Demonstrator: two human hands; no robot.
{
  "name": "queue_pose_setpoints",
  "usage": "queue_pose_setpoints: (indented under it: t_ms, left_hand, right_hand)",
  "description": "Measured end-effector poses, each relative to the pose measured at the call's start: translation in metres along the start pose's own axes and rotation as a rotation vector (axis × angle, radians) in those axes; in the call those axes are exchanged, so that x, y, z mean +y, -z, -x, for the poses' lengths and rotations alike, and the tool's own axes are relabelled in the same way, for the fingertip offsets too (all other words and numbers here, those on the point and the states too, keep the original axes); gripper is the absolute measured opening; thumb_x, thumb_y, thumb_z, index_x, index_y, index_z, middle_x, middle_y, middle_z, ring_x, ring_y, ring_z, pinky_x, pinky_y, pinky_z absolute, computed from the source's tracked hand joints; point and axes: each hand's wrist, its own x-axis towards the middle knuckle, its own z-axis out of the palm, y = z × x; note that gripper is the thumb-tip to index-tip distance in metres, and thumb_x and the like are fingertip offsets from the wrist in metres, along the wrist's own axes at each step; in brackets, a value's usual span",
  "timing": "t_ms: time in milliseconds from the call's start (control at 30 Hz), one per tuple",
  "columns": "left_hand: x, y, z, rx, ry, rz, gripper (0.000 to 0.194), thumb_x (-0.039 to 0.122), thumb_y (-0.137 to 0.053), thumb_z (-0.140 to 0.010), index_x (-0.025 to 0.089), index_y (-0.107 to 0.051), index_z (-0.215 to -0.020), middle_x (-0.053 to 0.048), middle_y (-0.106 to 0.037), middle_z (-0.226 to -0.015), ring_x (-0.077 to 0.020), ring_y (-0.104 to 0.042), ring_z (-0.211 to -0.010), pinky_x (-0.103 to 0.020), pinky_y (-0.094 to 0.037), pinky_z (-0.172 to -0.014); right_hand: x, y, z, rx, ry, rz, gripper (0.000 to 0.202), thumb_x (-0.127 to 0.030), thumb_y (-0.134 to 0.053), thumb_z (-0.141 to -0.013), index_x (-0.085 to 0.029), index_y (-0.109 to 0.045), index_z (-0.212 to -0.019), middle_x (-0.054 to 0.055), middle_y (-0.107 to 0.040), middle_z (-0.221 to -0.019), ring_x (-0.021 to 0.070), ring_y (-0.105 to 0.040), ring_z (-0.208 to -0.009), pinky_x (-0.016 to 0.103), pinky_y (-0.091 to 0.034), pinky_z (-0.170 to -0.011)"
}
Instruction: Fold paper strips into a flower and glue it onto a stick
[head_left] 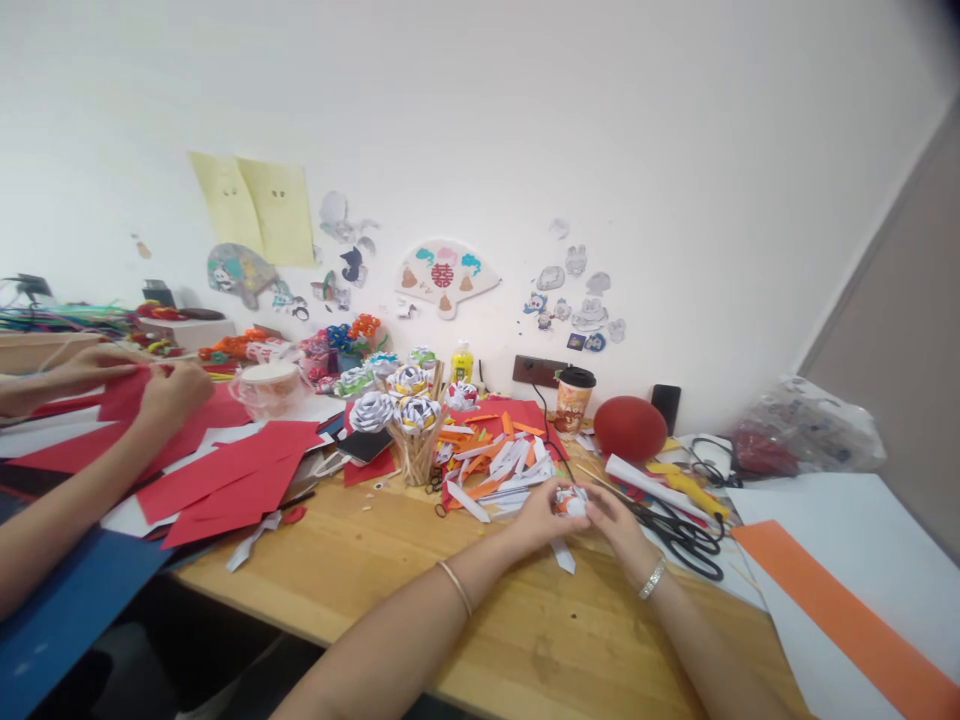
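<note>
White-and-orange folded paper (571,501): grasped between left fingers (549,493) and right fingers (602,498), touching both, just beside the paper strips (510,458); cannot tell long axis.

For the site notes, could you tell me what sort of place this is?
Probably a shared paper-craft workspace: paper flowers stand bunched on sticks, scissors lie among coloured sheets, and another person's hands work alongside.

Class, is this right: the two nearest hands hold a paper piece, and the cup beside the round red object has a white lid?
In the head view, the lid is black, not white; the left hand and right hand do hold the paper piece.
</note>
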Motion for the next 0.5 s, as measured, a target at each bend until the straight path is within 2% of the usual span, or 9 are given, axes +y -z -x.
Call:
queue_pose_setpoints:
  t_ms: [167, 333, 500]
  left_hand:
    - [0.0035, 0.0, -0.0001, 0.004, 0.009, -0.002, 0.045, 0.037, -0.066, -0.064, 0.015, -0.051, -0.101, -0.003, -0.059, -0.086, -0.0143, -0.054, -0.076, -0.026, -0.043, -0.069]
    - [0.0064, 0.002, 0.0015, 0.028, 0.008, -0.074, 0.048, 0.032, -0.073, -0.054, 0.017, -0.056, -0.096, -0.002, -0.058, -0.089, -0.0167, -0.052, -0.08, -0.027, -0.042, -0.071]
    - [0.0059, 0.0039, -0.0019, 0.009, 0.052, -0.06, 0.044, 0.035, -0.069, -0.06, 0.014, -0.055, -0.096, -0.002, -0.059, -0.082, -0.0144, -0.054, -0.073, -0.026, -0.043, -0.067]
  right_hand:
    - [-0.003, -0.0003, -0.0007, -0.016, -0.025, -0.058, 0.041, -0.043, -0.064, -0.067, -0.019, -0.059, -0.1, 0.008, -0.061, -0.105, 0.0256, -0.056, -0.096, 0.035, -0.048, -0.077]
    - [-0.0004, -0.0016, -0.0012, 0.004, -0.007, -0.021, 0.041, -0.042, -0.066, -0.064, -0.019, -0.059, -0.097, 0.007, -0.062, -0.1, 0.0252, -0.056, -0.095, 0.036, -0.046, -0.081]
    - [-0.0008, -0.0022, -0.001, -0.03, 0.013, -0.018, 0.042, -0.046, -0.06, -0.069, -0.018, -0.057, -0.101, 0.008, -0.06, -0.105, 0.0254, -0.054, -0.1, 0.036, -0.045, -0.083]
